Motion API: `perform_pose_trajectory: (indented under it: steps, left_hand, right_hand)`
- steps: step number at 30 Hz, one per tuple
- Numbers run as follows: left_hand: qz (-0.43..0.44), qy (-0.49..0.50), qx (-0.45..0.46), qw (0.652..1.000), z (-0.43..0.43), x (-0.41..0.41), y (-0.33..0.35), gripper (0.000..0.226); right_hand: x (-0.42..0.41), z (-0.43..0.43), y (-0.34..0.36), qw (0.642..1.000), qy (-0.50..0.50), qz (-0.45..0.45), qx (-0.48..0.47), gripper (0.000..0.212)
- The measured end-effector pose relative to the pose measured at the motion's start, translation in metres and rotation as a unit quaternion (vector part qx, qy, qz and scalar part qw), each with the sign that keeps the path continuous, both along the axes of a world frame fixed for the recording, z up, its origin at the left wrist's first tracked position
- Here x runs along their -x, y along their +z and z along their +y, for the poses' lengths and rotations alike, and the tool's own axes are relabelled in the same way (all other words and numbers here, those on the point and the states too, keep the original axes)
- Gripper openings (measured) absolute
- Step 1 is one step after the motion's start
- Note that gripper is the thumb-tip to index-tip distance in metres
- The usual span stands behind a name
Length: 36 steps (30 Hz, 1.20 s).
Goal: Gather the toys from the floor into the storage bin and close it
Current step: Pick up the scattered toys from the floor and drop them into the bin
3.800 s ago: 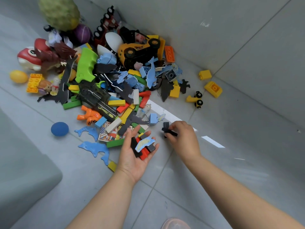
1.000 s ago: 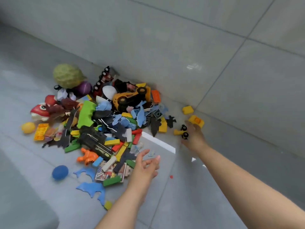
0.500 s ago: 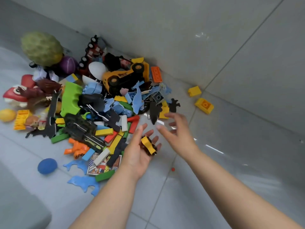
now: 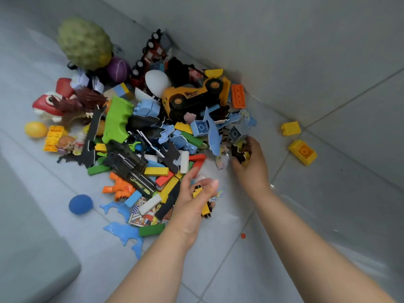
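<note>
A heap of toys covers the floor against the wall: a yellow toy truck (image 4: 192,97), a green foam piece (image 4: 117,121), blue foam dolphins (image 4: 126,235), coloured blocks, a black toy gun (image 4: 129,169). My left hand (image 4: 194,200) is cupped palm-up at the heap's near edge and holds a small yellow wheeled piece (image 4: 203,201). My right hand (image 4: 249,162) is at the heap's right edge, fingers closed on a black foam piece (image 4: 237,153) and a yellow block. The storage bin is out of sight.
Two yellow bricks (image 4: 302,152) lie apart to the right near the wall. A blue ball (image 4: 80,204) and a yellow egg (image 4: 35,129) sit left of the heap. A grey rounded surface (image 4: 32,259) fills the lower left. A tiny red dot (image 4: 242,236) lies on the tile.
My right hand has moved from beside my left hand to the heap's right edge and closed on the black foam piece. My left hand still holds the yellow wheeled piece.
</note>
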<state>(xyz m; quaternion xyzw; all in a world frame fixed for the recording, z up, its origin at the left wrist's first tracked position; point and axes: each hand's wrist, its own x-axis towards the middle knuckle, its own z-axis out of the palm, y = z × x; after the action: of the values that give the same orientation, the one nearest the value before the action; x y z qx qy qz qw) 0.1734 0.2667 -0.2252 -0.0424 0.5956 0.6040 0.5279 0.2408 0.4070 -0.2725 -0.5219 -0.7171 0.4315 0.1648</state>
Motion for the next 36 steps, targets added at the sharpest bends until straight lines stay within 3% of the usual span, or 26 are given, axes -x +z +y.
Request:
perform_pose_trajectory:
  steps: [3,6,8,10,13,17,20,22,25,28,30,32,36]
  left_hand:
    - [0.076,-0.042,0.034,0.996,-0.004,-0.002,0.006,0.071]
    - [0.139,-0.071,0.052,0.986,-0.008,-0.005,0.011,0.079]
    - [0.152,-0.098,0.039,0.983,-0.012,-0.005,0.012,0.087]
    - [0.141,-0.123,-0.002,0.982,-0.017,-0.005,0.014,0.078]
    - [0.106,-0.121,-0.037,0.986,-0.022,-0.009,0.011,0.056]
    - [0.086,-0.074,-0.017,0.993,-0.029,-0.009,0.007,0.053]
    - [0.114,-0.050,0.021,0.992,-0.032,-0.007,0.010,0.037]
    - [0.144,-0.035,0.039,0.988,-0.035,-0.004,0.010,0.029]
    - [0.146,-0.010,0.052,0.988,-0.039,0.001,0.009,0.024]
    - [0.129,0.011,0.058,0.990,-0.043,0.005,0.009,0.020]
    - [0.099,0.031,0.052,0.993,-0.045,0.006,0.009,0.020]
    - [0.071,0.052,0.054,0.995,-0.046,0.008,0.009,0.019]
    - [0.022,0.089,0.053,0.994,-0.046,0.014,0.006,0.018]
  right_hand:
    - [-0.012,-0.019,0.018,0.999,0.031,0.032,0.028,0.048]
    - [-0.021,-0.042,0.049,0.985,0.052,0.105,0.127,0.055]
    - [-0.026,-0.057,0.065,0.961,0.045,0.177,0.208,0.055]
    - [-0.029,-0.069,0.072,0.947,0.037,0.210,0.241,0.046]
    - [-0.026,-0.087,0.069,0.954,0.079,0.186,0.221,0.025]
    - [-0.024,-0.101,0.066,0.961,0.118,0.136,0.212,0.027]
    - [-0.020,-0.092,0.065,0.959,0.138,0.100,0.226,0.033]
    - [-0.010,-0.072,0.059,0.971,0.109,0.080,0.199,0.047]
    - [0.011,-0.030,0.040,0.997,0.066,-0.022,0.034,0.056]
    - [0.031,-0.011,0.022,0.972,0.146,-0.167,-0.080,0.070]
    - [0.036,-0.013,0.011,0.950,0.185,-0.214,-0.135,0.064]
    - [0.035,-0.016,0.004,0.947,0.181,-0.208,-0.166,0.052]
    - [0.022,-0.024,0.012,0.986,0.090,-0.095,-0.102,0.042]
